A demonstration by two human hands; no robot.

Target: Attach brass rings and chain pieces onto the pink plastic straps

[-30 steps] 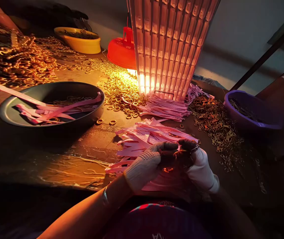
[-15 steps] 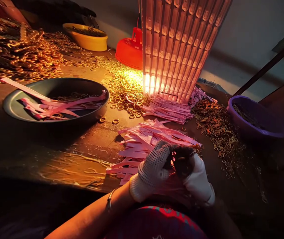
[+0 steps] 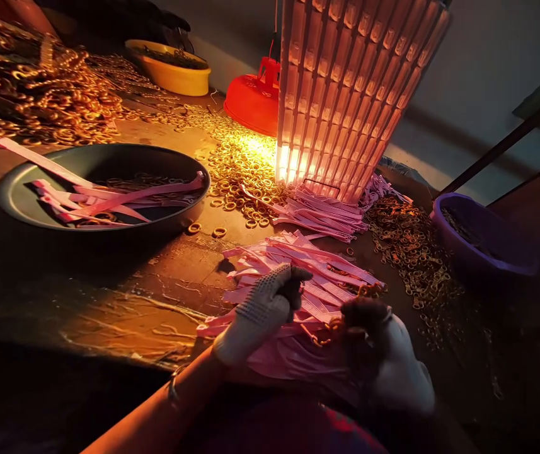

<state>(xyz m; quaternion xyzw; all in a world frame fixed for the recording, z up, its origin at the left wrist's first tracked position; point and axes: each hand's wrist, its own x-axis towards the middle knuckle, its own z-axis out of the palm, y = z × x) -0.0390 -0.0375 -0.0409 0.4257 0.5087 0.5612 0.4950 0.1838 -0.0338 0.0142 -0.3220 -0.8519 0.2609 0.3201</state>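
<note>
My left hand [image 3: 263, 309], in a pale dotted glove with dark fingertips, hovers over a heap of pink straps [image 3: 307, 274]. Its fingers are curled in a pinch, and what they hold, if anything, is too dark to name. To its right, my right hand [image 3: 392, 353] wears a similar glove and has its fingers bent together. Small metal hooks or rings [image 3: 331, 331] glint right beside its fingertips; whether they are gripped or lie on the straps is unclear. A gap separates the two hands.
A dark bowl [image 3: 166, 217] with pink straps and metal pieces stands left. Behind are brass rings [image 3: 241, 173], a red lamp [image 3: 251, 104], a ribbed translucent panel [image 3: 350, 107] and a yellow tub [image 3: 175, 75]. Metal clasps [image 3: 406, 252] and a purple basin [image 3: 482, 249] lie right.
My hands were close together at the fingertips; now they have drawn apart, the left toward the left and the right a little rightward. The view has shifted slightly.
</note>
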